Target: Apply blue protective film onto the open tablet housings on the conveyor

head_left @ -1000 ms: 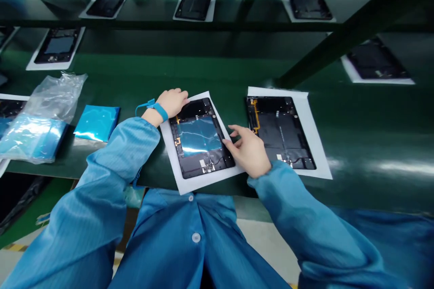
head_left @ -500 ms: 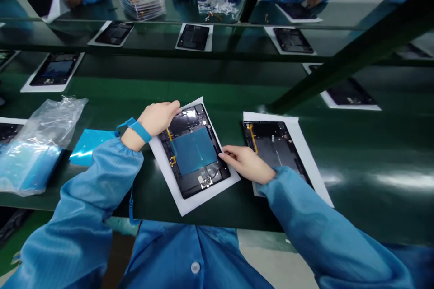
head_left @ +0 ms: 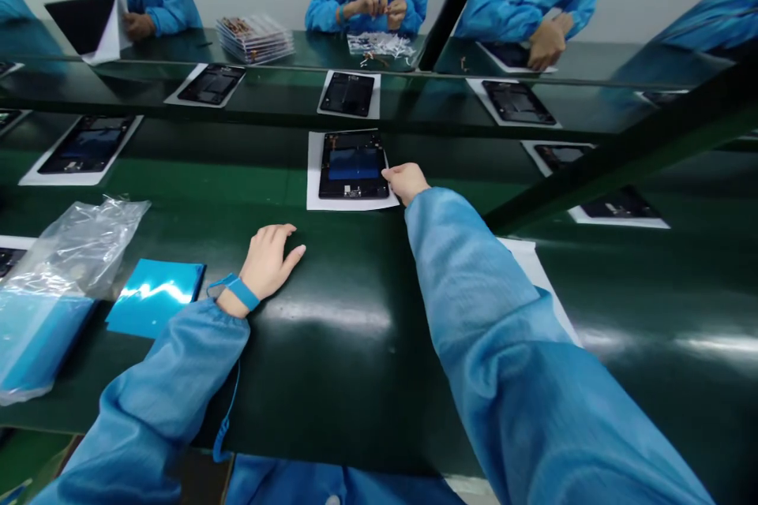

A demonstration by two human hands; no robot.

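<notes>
An opened tablet (head_left: 352, 181) with a blue sheet over its middle lies on a white sheet of paper (head_left: 313, 185), on the far part of the green bench. My right hand (head_left: 407, 181) is stretched forward, thumb and fingers closed on the tablet's right edge. My left hand (head_left: 269, 262) rests on the bench nearer to me, fingers apart and holding nothing; a blue wrist strap (head_left: 242, 292) with a coiled cord circles that wrist. Left of it lie blue film sheets (head_left: 155, 296). Beneath my right sleeve, another white sheet (head_left: 527, 256) is mostly hidden.
A clear plastic bag (head_left: 76, 252) with blue sheets lies at the left. More opened tablets on paper, such as one far left (head_left: 88, 144), line the bench and the raised shelf. A dark slanted post (head_left: 592, 150) crosses at right. Several co-workers in blue sit opposite.
The tablet with the blue sheet has moved away from me to the far side, with my right hand at its edge. My left hand has let go of it.
</notes>
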